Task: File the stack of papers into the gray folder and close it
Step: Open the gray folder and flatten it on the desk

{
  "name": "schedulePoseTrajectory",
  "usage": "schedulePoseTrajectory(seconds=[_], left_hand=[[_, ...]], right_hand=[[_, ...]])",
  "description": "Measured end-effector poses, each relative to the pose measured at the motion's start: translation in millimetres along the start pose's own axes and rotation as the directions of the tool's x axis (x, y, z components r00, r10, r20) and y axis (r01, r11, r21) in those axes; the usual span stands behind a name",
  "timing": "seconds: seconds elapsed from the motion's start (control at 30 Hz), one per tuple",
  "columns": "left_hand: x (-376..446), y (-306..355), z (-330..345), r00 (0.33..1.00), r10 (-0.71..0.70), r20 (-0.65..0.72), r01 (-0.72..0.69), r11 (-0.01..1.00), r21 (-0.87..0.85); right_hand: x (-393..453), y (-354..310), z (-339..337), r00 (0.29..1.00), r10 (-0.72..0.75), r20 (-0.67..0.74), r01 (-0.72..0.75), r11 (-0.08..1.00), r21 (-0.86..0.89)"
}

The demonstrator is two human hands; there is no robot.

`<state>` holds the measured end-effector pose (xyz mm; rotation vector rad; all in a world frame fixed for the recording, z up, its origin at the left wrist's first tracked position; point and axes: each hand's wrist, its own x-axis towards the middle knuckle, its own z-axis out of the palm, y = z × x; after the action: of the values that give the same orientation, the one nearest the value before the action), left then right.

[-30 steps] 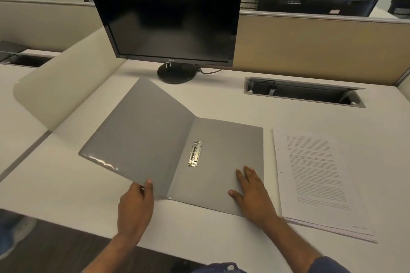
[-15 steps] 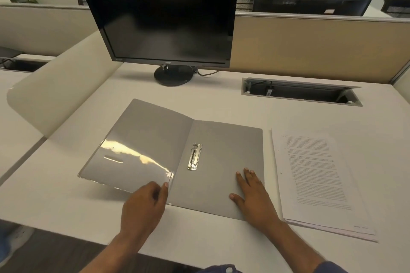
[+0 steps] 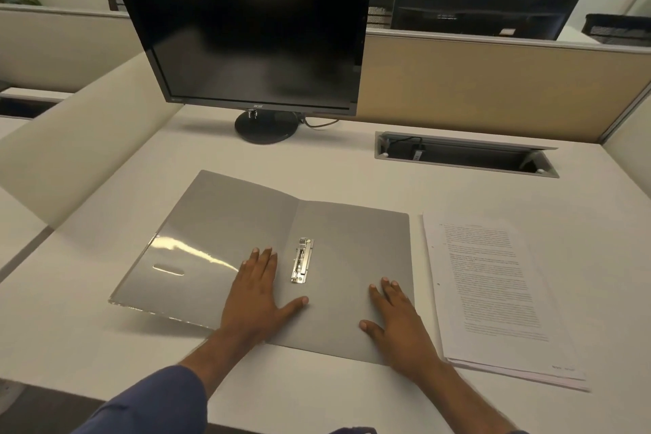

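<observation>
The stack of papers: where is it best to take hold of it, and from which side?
Probably the stack of papers is best gripped at its near right corner, from the right: it lies flat beside the open gray folder, the desk there is free, and the right hand is closest.

My two hands, the left hand (image 3: 255, 296) and the right hand (image 3: 400, 322), are bare, with no rings, watch or gloves showing on either. My fingernails are short and plain. My left forearm is uncovered from the wrist up to a dark blue sleeve (image 3: 155, 402) pushed back near the elbow, its cloth soft and lightly creased. My right forearm is bare to the lower edge of the view, where only a sliver of the same blue cloth (image 3: 518, 431) shows. A further scrap of blue fabric (image 3: 352, 430) sits at the bottom edge between my arms.
</observation>
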<state>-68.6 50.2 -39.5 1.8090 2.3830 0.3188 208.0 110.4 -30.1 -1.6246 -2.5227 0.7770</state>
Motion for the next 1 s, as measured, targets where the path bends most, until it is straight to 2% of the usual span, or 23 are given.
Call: schedulePoseTrajectory(seconds=[0.2, 0.43, 0.57, 0.7, 0.87, 1.0], left_hand=[[-3, -1, 9, 0.999, -0.030, 0.012, 0.031, 0.996, -0.081], [-4, -2, 12, 0.999, -0.034, 0.018, 0.036, 0.994, -0.099], [-4, -3, 13, 0.999, -0.034, 0.013, 0.035, 0.995, -0.093], [-4, -1, 13, 0.999, -0.033, 0.024, 0.034, 0.998, -0.058], [-5, -1, 12, 0.999, -0.032, 0.016, 0.033, 0.998, -0.061], [-4, -2, 14, 0.999, -0.034, 0.017, 0.035, 0.997, -0.071]], right_hand=[[0, -3, -5, 1.000, 0.011, 0.012, -0.011, 1.000, 0.005], [5, -9, -9, 0.999, 0.039, 0.011, -0.039, 0.999, -0.026], [18, -25, -13, 0.998, 0.065, -0.025, -0.065, 0.997, 0.030], [46, -54, -18, 0.998, 0.033, -0.056, -0.029, 0.998, 0.064], [81, -93, -15, 0.999, 0.030, -0.028, -0.024, 0.983, 0.180], [95, -107, -5, 0.998, 0.056, -0.020, -0.052, 0.983, 0.176]])
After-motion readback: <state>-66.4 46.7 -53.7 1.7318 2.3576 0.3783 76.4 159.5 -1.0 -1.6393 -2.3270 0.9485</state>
